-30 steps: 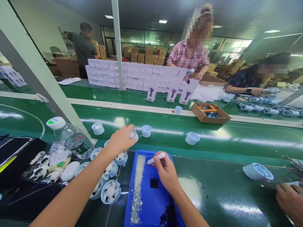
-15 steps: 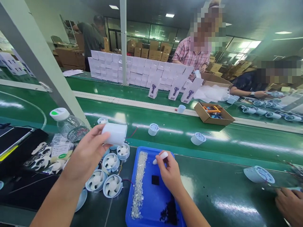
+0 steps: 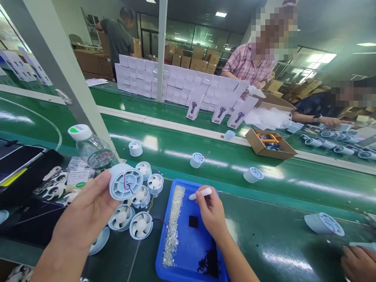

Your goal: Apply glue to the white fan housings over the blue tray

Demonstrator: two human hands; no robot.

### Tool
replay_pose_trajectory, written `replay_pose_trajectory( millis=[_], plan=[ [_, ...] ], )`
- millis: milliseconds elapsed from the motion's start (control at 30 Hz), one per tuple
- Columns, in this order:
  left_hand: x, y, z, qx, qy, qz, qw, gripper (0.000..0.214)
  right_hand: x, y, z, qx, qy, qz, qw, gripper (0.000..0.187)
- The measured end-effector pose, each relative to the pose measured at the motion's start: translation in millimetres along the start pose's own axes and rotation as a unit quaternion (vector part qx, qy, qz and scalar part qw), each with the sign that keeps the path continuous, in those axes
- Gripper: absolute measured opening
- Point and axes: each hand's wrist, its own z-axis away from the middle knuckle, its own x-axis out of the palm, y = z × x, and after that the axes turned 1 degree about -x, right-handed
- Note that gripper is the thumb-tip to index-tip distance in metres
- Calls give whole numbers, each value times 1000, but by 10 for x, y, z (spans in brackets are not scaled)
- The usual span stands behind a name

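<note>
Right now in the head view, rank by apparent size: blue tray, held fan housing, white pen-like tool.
1. blue tray, largest.
2. fan housing in the left hand.
3. white pen-like tool in the right hand, smallest.

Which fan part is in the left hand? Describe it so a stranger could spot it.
Start at the blue tray on the green table. Just left sits a cluster of fan housings. The left hand holds one fan housing above them, grille side showing with a red wire.

Honestly can't read a single word anywhere: the white boxes (image 3: 192, 107) on the far bench only show a product picture, lettering too tiny.
</note>
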Motion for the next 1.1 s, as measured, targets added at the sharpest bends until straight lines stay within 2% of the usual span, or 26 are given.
replay_pose_trajectory(
  millis=[100,167,233,400,467,533,633,700,767,867,933,1000,1033,1100],
  plan=[
    [88,0,33,-1,20,20,1000,17,-42,-43,24,-10,-26,28,999,20],
    [131,-5,50,-2,16,21,1000,15,-104,-58,54,-17,-70,56,996,19],
    [146,-14,61,-5,4,15,1000,21,-187,-54,104,-17,-75,76,994,17],
    [144,-36,84,-28,-24,10,999,26,-361,10,356,31,115,46,992,21],
    [150,-49,87,-39,-23,14,999,25,-365,27,487,39,165,44,984,24],
    [160,-66,84,-48,-16,1,999,27,-348,36,594,59,189,40,979,27],
    [176,-95,75,-49,-17,-28,998,30,-424,50,639,77,157,39,984,29],
    [177,-110,75,-46,-21,-32,998,31,-636,68,544,65,120,47,990,27],
    [165,-118,80,-43,-22,-32,998,31,-996,98,322,52,98,53,992,25],
    [128,-126,92,-40,-16,-37,998,28,-1641,170,-224,35,67,63,995,25],
    [98,-138,95,-41,-21,-39,998,28,-1945,223,-611,32,30,72,996,24],
    [72,-157,92,-43,-30,-33,998,29,-2017,257,-845,36,8,75,996,29],
    [62,-168,88,-44,-33,-30,998,30,-1954,260,-862,41,6,73,996,31],
    [49,-192,79,-52,-42,-24,997,31,-1656,233,-665,54,20,63,996,34]
  ],
)
